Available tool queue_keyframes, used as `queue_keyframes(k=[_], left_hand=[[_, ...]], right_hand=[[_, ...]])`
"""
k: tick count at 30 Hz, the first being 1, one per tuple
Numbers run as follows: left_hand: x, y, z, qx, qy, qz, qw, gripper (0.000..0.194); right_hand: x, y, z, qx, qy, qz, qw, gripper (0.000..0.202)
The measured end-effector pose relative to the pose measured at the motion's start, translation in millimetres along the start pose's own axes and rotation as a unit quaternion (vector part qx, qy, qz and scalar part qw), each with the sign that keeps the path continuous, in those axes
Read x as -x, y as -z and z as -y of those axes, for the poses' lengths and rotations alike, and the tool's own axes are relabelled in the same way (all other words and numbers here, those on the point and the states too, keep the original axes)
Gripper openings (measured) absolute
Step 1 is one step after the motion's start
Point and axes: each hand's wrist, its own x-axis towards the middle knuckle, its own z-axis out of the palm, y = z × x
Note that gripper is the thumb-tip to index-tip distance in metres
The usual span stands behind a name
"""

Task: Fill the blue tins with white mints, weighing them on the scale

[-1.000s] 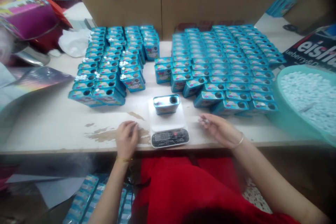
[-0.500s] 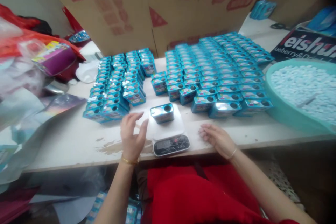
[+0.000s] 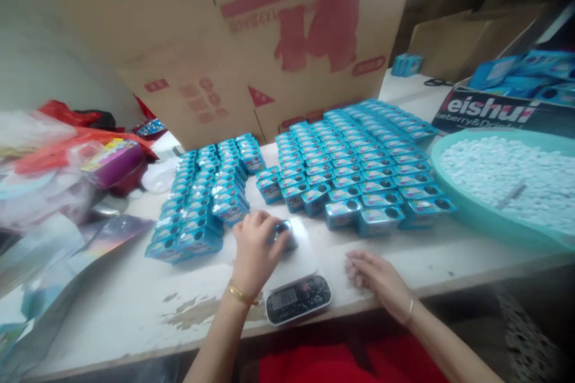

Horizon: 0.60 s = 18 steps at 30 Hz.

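Note:
On the white platform of a digital kitchen scale (image 3: 300, 300) stands a small blue tin (image 3: 288, 236) with a dark round opening in its top. My left hand (image 3: 255, 246), a gold bangle at its wrist, reaches over the tin from the left. Its thumb and fingers are closed around the tin, hiding much of it. Right of the scale, my right hand (image 3: 380, 282) hovers by or rests on the table, I cannot tell which. Its fingers are loosely bent and slightly apart, holding nothing visible.
Rows of blue tins (image 3: 354, 161) fill the table behind the scale; a left group (image 3: 195, 203) has white pieces on some tops. A turquoise basin (image 3: 467, 206) of pale tablets stands right. Behind rises a large carton (image 3: 179, 24). Bags and wrappers (image 3: 58, 191) lie left.
My left hand has moved right and closed on the tin on the scale. My right hand stays beside the scale. The camera view has tilted up.

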Motion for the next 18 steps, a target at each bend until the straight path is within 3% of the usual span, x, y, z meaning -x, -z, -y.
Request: queue_keyframes(k=[3, 5, 6, 7, 10, 12, 15, 18], left_hand=[[-11, 6.4, 5, -0.005, -0.049, 0.103, 0.994, 0.050], [-25, 13.4, 17, 0.010, -0.074, 0.171, 0.983, 0.038], [-35, 17.1, 24, 0.017, -0.081, 0.175, 0.981, 0.032], [-47, 20.5, 32, 0.021, -0.083, 0.152, 0.985, 0.030], [-101, 23.8, 61, -0.001, -0.048, -0.004, 0.999, 0.039], [-143, 16.2, 81, -0.029, -0.018, -0.055, 0.998, 0.045], [-198, -11.0, 108, -0.067, 0.000, 0.019, 0.998, 0.046], [-227, -46.9, 125, -0.063, -0.008, 0.095, 0.993, 0.041]], right_hand=[[-2, 0, -3, -0.004, 0.005, 0.003, 1.000, 0.048], [-5, 1, -5, 0.000, 0.009, 0.003, 1.000, 0.049], [-7, 0, -7, 0.006, 0.011, 0.003, 1.000, 0.049], [-8, 0, -8, 0.012, 0.015, 0.003, 1.000, 0.049], [-12, -1, -11, 0.036, 0.025, -0.006, 0.999, 0.049], [-13, -2, -13, 0.053, 0.032, -0.012, 0.998, 0.048], [-13, -4, -13, 0.072, 0.040, -0.020, 0.996, 0.049], [-12, -6, -12, 0.088, 0.033, -0.036, 0.995, 0.050]])
